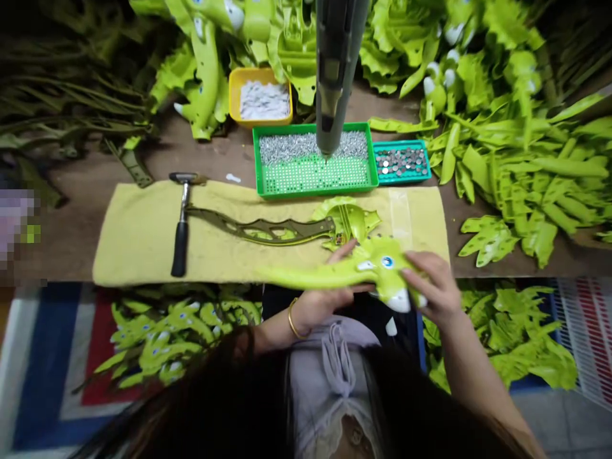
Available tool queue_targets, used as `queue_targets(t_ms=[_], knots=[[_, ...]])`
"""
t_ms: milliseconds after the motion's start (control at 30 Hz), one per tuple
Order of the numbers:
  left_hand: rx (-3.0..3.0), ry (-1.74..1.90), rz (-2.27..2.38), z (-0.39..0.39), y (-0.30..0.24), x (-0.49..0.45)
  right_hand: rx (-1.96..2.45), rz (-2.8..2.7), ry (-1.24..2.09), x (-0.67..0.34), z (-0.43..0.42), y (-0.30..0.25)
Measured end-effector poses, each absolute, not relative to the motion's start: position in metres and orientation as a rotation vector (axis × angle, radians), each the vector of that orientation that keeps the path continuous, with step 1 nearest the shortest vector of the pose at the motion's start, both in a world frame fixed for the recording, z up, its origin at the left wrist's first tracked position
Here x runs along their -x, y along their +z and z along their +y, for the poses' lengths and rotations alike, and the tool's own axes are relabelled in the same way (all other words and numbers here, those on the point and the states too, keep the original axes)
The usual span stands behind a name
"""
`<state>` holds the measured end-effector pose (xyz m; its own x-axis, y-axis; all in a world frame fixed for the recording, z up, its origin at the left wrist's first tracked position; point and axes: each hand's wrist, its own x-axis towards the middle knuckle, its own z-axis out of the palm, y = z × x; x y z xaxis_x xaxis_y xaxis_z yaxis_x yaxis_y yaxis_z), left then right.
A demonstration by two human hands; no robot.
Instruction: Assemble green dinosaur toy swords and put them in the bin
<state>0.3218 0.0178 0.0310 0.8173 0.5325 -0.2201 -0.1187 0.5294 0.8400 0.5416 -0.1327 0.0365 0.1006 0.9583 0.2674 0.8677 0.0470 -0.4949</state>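
A lime-green plastic creature-head shell (382, 268) with a blue eye, white tips and a long tapering piece is held just above the cloth's front edge. My right hand (437, 287) grips its right end, fingers bent over the edge. Beneath the shell, my left hand (325, 299) supports it with fingers partly hidden behind it. Just beyond lies another green shell half (351, 220), hollow side up, joined to a dark olive curved plastic strip (268, 231). The strip's left end reaches a hammer (180, 223) with a black handle.
A yellow cloth (134, 236) covers the bench front. Behind it stand a green tray of screws (315, 178), a teal tray of small metal discs (401, 162) and a yellow bin of white pieces (262, 99). An electric screwdriver (335, 70) hangs overhead. Green parts (540, 172) are piled right.
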Motion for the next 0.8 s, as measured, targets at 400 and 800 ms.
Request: queue_targets(t_ms=[400,800], knots=[[-0.85,0.898,0.83,0.032,0.031,-0.29,1.754,-1.962,0.476,-0.506,-0.032,0.052],[-0.642,0.92,1.241,0.082,0.013,-0.234,1.885,-2.053,0.25,-0.534,-0.004,0.026]])
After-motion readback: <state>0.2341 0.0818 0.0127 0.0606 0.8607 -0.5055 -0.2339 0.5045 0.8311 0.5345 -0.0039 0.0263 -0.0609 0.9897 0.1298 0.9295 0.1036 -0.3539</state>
